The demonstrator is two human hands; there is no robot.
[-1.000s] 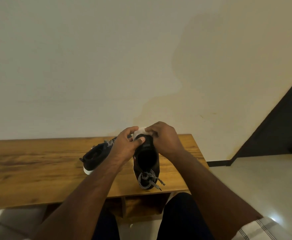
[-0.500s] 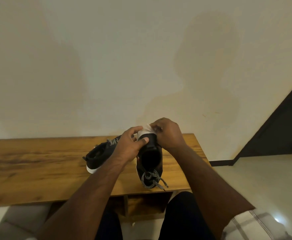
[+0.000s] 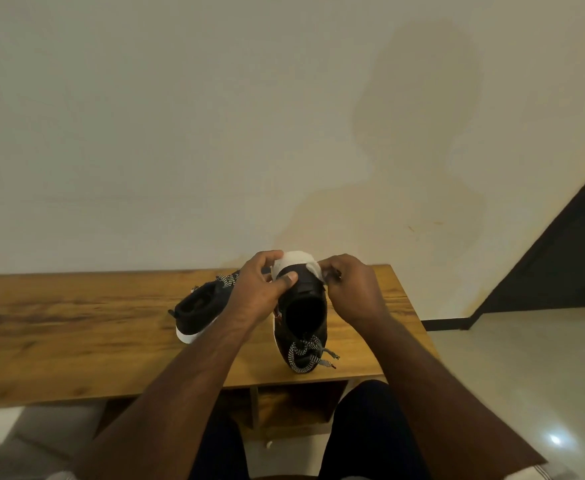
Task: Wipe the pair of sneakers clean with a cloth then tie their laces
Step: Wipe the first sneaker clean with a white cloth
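Note:
A black sneaker [image 3: 303, 315] with a white sole stands tilted on the wooden bench [image 3: 76, 327], heel raised, toe and black-and-white laces [image 3: 304, 353] pointing at me. My left hand [image 3: 259, 289] grips its heel, thumb on the black collar. A white cloth [image 3: 298, 263] lies over the heel top, hard to tell from the sole rim. My right hand [image 3: 353, 289] pinches its right edge. The second black sneaker [image 3: 201, 313] lies on the bench to the left, partly hidden by my left hand, laces loose.
The bench stands against a cream wall [image 3: 214, 133]. Its right end is just past my right hand, with pale floor [image 3: 526, 375] and a dark doorway [image 3: 568, 265] beyond. My knees are under the bench's front edge.
Both hands have stayed on the raised heel. My right-hand fingers have shifted slightly right along the white cloth, uncovering more of it. The second sneaker has not moved.

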